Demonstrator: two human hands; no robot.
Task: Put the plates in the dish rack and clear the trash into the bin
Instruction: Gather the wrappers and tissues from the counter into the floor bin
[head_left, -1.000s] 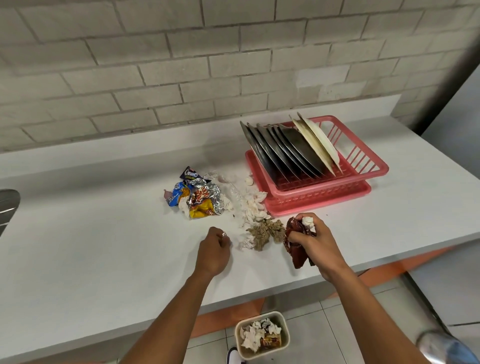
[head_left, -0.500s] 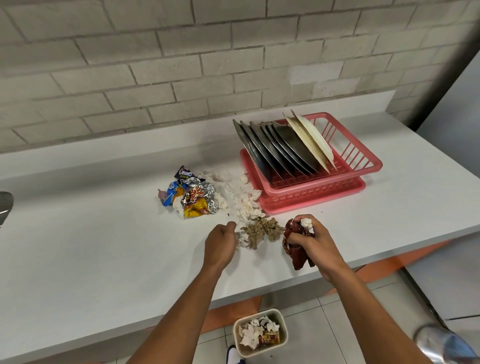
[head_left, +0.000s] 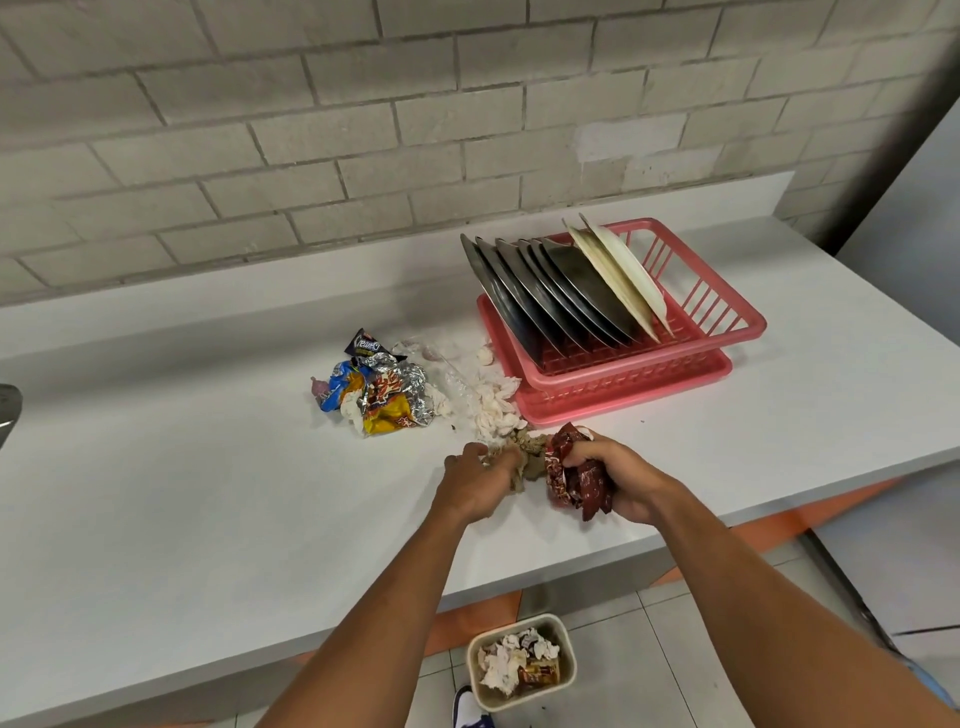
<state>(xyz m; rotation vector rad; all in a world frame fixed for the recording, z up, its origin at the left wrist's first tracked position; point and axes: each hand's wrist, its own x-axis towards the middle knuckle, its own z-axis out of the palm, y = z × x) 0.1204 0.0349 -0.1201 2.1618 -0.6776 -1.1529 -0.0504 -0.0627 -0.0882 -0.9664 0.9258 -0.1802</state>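
Several dark plates (head_left: 550, 296) and two cream plates (head_left: 621, 275) stand upright in the pink dish rack (head_left: 727, 332) on the white counter (head_left: 182, 493). My right hand (head_left: 618, 483) is shut on a crumpled red wrapper (head_left: 576, 475) near the counter's front edge. My left hand (head_left: 478, 480) closes its fingers on the brown crumpled paper (head_left: 532, 457) just left of the wrapper. White tissue scraps (head_left: 493, 408) and colourful foil snack wrappers (head_left: 382, 397) lie behind my hands. The beige bin (head_left: 569, 644) stands on the floor below, holding tissue and a wrapper.
A brick wall runs behind the counter. A metal edge (head_left: 8, 410) shows at the far left. Orange trim and grey floor tiles (head_left: 639, 691) lie under the counter's front edge. A shoe tip (head_left: 467, 709) is beside the bin.
My left hand moved right from bare counter onto the brown crumpled paper and closed on it. My right hand stayed put with the red wrapper.
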